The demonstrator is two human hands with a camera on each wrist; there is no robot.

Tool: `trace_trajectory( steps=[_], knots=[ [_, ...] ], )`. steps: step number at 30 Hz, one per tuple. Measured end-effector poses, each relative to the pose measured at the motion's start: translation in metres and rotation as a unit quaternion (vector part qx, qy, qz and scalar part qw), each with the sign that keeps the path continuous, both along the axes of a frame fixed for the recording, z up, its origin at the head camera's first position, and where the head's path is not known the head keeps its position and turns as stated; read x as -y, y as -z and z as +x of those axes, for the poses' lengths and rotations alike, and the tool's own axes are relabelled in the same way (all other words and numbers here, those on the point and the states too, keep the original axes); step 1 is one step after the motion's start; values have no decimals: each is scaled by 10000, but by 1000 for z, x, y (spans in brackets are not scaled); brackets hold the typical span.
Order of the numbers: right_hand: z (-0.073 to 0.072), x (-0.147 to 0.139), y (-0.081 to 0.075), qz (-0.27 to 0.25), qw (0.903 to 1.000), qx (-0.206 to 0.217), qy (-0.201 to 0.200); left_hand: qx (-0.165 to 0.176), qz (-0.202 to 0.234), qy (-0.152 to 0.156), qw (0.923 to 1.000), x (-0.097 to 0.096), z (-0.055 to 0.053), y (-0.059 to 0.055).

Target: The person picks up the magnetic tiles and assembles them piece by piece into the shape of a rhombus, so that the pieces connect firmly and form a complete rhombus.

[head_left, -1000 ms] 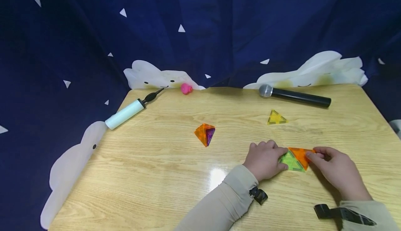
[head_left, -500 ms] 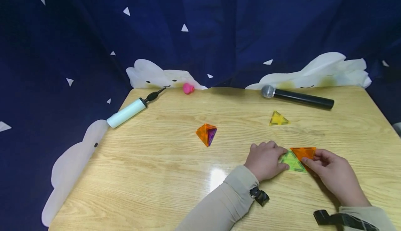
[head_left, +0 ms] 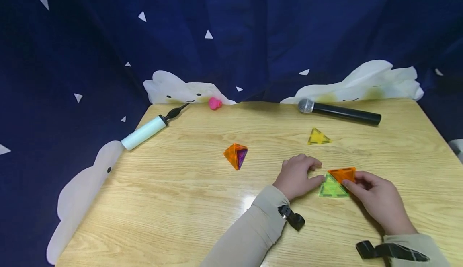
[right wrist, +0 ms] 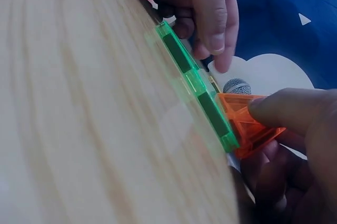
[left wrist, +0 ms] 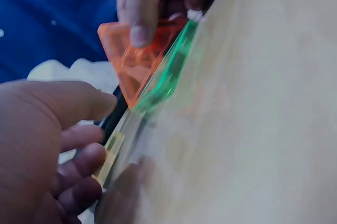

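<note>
We line an orange tile (head_left: 341, 173) up with a green tile (head_left: 332, 188).
Our right hand (head_left: 381, 202) pinches the orange tile, tilted up along the green one's edge on the table (head_left: 173, 210); our left hand (head_left: 296, 176), fingers parted, holds nothing just beside. We should probably keep the edges flush and our grip light.

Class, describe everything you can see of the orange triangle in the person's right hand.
The orange triangle looks like see-through plastic, with a thicker frame and darker strips along its edges. The right hand pinches it at one side, partly covering it. It is tilted up from the table, and one edge appears to meet a sloping edge of the green triangle; whether they are joined cannot be told.
</note>
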State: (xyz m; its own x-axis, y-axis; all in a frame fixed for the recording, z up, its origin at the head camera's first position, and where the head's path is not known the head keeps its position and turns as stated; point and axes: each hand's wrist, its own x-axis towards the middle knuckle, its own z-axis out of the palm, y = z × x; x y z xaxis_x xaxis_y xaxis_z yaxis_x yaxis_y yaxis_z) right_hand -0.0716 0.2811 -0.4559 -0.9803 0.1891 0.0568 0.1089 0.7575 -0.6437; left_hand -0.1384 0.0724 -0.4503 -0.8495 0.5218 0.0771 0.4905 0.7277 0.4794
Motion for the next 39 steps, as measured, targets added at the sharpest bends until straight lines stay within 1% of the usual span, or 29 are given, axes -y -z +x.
trace_trajectory(
  steps=[2,5,8,11,15,19,24,30,33,39],
  knots=[
    [0,0,0,-38,10000,12,8,86,381,-84,9992,1,-6,3],
    [-1,1,0,-105,9999,78,48,187,858,-189,9960,2,-16,5],
    [0,4,1,-173,9997,140,91,201,1091,-334,9933,2,-26,7],
    [-1,7,1,-231,9995,167,108,214,1211,-457,9914,0,-35,8],
    [-1,11,1,-272,9994,151,135,266,1186,-503,9913,-1,-47,7],
    [-2,13,2,-270,9995,124,143,314,992,-460,9935,-3,-56,5],
    [-4,13,2,-259,9994,117,174,291,776,-402,9957,-6,-66,3],
    [-3,8,-1,-169,9998,109,98,271,562,-191,9979,-14,-78,-2],
    [-2,6,-2,-126,9998,122,88,265,399,-105,9988,-19,-83,-2],
    [-1,5,-3,-139,9996,186,147,436,161,-145,9988,-27,-91,1]
  ],
)
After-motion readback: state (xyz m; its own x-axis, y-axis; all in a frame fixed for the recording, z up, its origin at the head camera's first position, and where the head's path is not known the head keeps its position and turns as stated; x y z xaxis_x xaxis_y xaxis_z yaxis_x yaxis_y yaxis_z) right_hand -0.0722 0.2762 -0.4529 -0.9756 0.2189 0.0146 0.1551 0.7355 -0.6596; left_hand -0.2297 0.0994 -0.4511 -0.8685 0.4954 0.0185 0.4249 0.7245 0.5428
